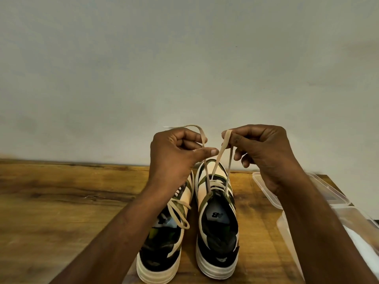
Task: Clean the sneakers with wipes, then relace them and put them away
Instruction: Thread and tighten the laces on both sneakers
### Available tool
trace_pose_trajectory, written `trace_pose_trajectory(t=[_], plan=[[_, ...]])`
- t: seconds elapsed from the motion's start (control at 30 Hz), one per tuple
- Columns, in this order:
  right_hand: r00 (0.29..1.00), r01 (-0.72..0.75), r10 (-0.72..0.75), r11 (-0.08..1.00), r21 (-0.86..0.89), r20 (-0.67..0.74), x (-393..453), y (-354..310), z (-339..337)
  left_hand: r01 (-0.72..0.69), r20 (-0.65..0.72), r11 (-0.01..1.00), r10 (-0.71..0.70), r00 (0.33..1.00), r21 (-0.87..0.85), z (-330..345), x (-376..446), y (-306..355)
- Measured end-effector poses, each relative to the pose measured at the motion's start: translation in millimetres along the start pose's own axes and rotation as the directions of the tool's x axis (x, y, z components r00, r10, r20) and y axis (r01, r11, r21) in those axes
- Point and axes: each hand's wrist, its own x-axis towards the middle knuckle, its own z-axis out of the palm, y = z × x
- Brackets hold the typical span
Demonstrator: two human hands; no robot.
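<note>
Wooden tabletop [61, 201] against plain pale wall. Cream-and-olive right sneaker [217, 232] stands on it, heel toward viewer, touching laced matching left sneaker [162, 242]. Beige flat lace [217, 160] drawn upward, ends crossed, probably tensioning before knot. Left hand [176, 156] curled, pinching one end; right hand [264, 152] curled, pinching folded loop. Both raised above shoe, forearms angled inward. Clear plastic box [291, 193] just right, likely for storage.

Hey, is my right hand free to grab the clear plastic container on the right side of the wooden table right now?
Probably not yet: the right hand pinches the beige lace of the right sneaker. The clear plastic container lies unblocked just beneath that forearm.
</note>
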Motion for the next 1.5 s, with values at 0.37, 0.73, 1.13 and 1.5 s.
trace_pose_trajectory(t=[0.37, 0.73, 1.13, 1.5], plan=[[1.0, -0.004, 0.005, 1.0, 0.012, -0.021, 0.1, 0.1, 10.8, -0.088, 0.034, 0.995, 0.09, 0.995, -0.048, -7.1, 0.8, 7.3], [0.997, 0.078, -0.078, 0.997, 0.026, -0.02, -2.9, -12.5, 10.9, -0.107, 0.071, 0.964, 0.128, 0.989, -0.245, -7.7, 5.5, 24.7], [0.986, 0.094, -0.08, 0.991, 0.098, -0.146, -3.0, -19.4, 11.3, -0.047, 0.071, 0.96, 0.069, 0.995, -0.277, -6.4, 0.2, 35.4], [0.959, 0.131, -0.074, 0.972, 0.197, -0.272, -3.8, -28.6, 10.9, 0.006, 0.066, 0.94, 0.017, 0.998, -0.341, -4.2, -2.6, 40.3]])
